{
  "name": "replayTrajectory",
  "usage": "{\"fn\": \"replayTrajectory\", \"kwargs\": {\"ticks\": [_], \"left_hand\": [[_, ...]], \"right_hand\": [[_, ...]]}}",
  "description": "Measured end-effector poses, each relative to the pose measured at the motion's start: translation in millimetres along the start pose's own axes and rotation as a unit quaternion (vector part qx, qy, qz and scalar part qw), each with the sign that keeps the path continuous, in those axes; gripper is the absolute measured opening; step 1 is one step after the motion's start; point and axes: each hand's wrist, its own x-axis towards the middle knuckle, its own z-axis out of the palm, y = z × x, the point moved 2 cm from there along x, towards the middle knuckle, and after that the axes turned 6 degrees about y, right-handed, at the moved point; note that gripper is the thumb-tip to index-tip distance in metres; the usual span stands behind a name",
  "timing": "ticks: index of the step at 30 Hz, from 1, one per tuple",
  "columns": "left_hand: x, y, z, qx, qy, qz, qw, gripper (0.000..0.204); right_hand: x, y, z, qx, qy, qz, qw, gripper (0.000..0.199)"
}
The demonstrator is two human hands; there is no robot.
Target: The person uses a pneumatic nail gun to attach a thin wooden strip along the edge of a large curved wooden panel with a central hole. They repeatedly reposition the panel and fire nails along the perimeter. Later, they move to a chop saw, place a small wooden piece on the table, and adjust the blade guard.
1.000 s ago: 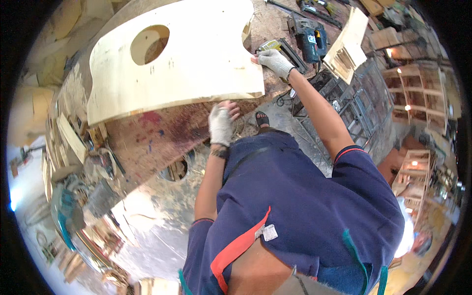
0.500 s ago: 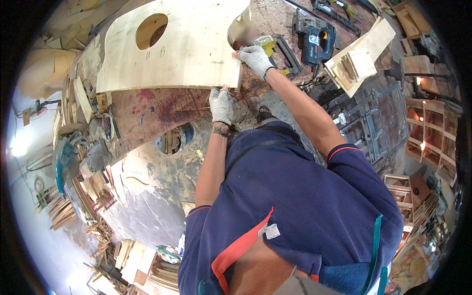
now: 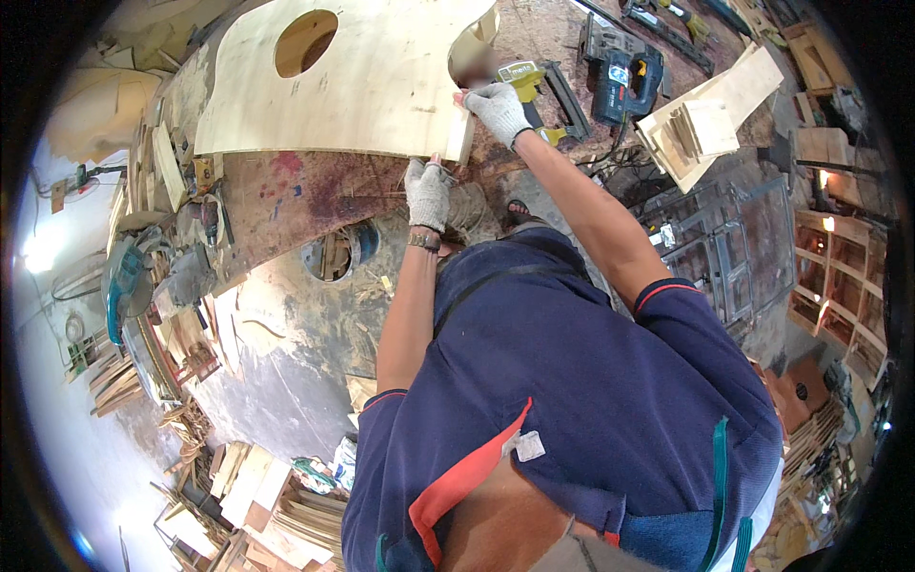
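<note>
A large pale wooden panel [image 3: 372,81] with wavy outline and an oval hole lies on the workbench [image 3: 257,214]. A short wooden block [image 3: 460,143] shows at its near right corner. My right hand [image 3: 498,112], in a whitish knitted glove with bare fingertips, grips the panel's right edge at that corner. Lower down, my gloved left hand [image 3: 428,195] pinches the near edge, fingertips against the wood; part of its grip is hidden under the edge. Just right of my right hand lies a yellow and black nail gun [image 3: 564,100].
A dark jigsaw [image 3: 620,81] and stacked wood offcuts [image 3: 701,129] lie farther right on the bench. At the left are a drill [image 3: 209,219] and a teal circular power saw [image 3: 119,286]. A metal frame [image 3: 729,253] stands right of me. Scrap wood [image 3: 257,496] is piled lower left.
The whole view has shifted slightly, with the bench and panel now higher and a little to the right. Both hands keep their places on the panel's corner and near edge.
</note>
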Motion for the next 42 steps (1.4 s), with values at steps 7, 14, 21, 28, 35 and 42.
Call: {"fn": "replayTrajectory", "kwargs": {"ticks": [7,14,21,28,35,42], "left_hand": [[1.4,2.7,-4.1,0.026,0.001,-0.012,1.0,0.011],[-2.8,5.4,-1.2,0.006,-0.01,-0.012,1.0,0.013],[-28.3,-1.7,24.1,0.213,0.111,0.33,0.913,0.057],[-40.7,13.7,28.5,0.503,0.063,0.413,0.757,0.053],[-44.4,19.6,36.6,0.58,0.059,0.445,0.68,0.05],[-33.4,14.0,32.8,0.565,0.075,0.514,0.642,0.046]], "right_hand": [[-1.6,0.1,1.2,-0.013,0.003,-0.015,1.0,0.04],[-4.6,-2.3,-0.9,-0.027,0.002,-0.017,0.999,0.04],[-0.4,3.5,-2.1,-0.012,0.006,-0.03,0.999,0.041],[1.3,-0.3,-0.9,-0.012,-0.023,0.052,0.998,0.036],[2.7,1.3,-0.2,-0.039,-0.005,0.058,0.998,0.041],[-3.3,-10.4,0.4,-0.067,0.034,-0.005,0.997,0.039]]}}
